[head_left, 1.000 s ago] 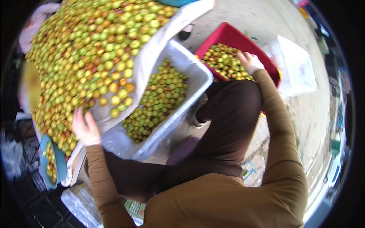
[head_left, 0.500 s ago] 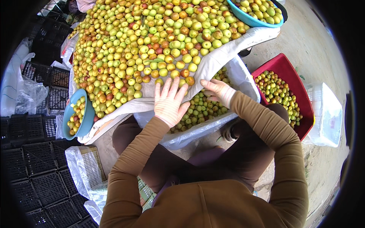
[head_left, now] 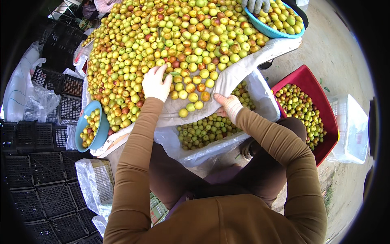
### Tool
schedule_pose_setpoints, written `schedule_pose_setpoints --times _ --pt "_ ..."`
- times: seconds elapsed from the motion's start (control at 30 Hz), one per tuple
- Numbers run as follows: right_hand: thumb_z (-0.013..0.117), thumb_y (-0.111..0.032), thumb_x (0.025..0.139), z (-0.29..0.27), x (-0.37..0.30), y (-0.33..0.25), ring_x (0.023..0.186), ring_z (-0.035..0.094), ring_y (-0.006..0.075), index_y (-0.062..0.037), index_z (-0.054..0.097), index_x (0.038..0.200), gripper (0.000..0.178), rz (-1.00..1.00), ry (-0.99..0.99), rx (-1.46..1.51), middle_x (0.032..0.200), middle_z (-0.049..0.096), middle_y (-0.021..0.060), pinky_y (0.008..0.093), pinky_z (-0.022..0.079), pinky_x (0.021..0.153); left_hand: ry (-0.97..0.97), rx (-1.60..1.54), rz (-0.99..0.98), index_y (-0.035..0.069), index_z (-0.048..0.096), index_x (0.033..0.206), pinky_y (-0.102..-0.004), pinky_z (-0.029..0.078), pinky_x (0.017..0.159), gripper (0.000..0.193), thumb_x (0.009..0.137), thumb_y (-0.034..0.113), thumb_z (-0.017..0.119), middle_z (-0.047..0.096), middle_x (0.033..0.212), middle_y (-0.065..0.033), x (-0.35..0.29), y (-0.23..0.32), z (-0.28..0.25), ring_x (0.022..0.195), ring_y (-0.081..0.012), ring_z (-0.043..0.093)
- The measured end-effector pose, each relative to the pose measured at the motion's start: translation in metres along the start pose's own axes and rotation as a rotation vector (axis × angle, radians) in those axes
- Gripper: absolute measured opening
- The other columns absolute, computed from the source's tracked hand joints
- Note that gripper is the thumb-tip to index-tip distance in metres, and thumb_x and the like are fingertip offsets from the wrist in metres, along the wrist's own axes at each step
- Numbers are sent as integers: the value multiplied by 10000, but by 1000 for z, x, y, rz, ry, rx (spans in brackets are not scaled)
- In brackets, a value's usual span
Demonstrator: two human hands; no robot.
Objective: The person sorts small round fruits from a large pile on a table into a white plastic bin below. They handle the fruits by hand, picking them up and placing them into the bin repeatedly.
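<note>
A large heap of small yellow-green and reddish-brown jujubes covers a table draped in pale cloth. My left hand lies at the near side of the heap, thumb and fingers apart, touching the fruit beside a green leaf. Several loose jujubes rest on the cloth to its right. At the table's near edge, my right hand pinches the cloth's edge, thumb on top and the other fingers mostly hidden below. Under that edge, between my knees, a plastic-lined crate holds greener jujubes.
A red bin of jujubes stands right, beside a plastic-wrapped crate. Blue bowls sit at the table's left corner and far right. A co-worker's gloved hand is at the far bowl. Black crates stack up left.
My left hand has moved from the cloth edge leftward and farther into the heap. Loose jujubes now lie nearer the cloth's edge. A gloved hand has appeared at the far bowl.
</note>
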State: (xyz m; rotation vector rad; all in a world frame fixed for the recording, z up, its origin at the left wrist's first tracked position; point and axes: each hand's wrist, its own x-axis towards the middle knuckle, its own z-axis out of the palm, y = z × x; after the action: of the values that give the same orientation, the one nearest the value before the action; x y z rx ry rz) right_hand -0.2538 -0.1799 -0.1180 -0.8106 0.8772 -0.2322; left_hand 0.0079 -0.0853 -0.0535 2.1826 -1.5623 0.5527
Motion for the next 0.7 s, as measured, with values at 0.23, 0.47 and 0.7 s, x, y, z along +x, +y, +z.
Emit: schedule_pose_setpoints --times 0.23,0.47,0.7 --pt "674 -357 898 0 1 -2 990 661 311 -44 531 1267 505 18 -15 -7 1157 654 139 477 502 905 -120 273 3 154 730 833 -411 485 807 198 815 344 678 649 914 -55 31 1 -3 915 -284 591" --pt "681 -381 892 1 1 -1 941 670 271 -78 566 1229 468 9 -47 -32 1119 676 108 477 483 928 -25 -667 -556 -24 686 977 -248 468 718 243 865 192 687 648 852 -49 -6 -51 -136 776 -129 584" --pt "677 -351 895 8 1 -1 837 674 235 -40 593 1148 409 6 -7 -14 1028 685 106 395 541 770 -1504 580 -259 44 694 1001 -389 529 754 271 779 196 667 695 924 -135 -220 -169 -258 819 -300 662"
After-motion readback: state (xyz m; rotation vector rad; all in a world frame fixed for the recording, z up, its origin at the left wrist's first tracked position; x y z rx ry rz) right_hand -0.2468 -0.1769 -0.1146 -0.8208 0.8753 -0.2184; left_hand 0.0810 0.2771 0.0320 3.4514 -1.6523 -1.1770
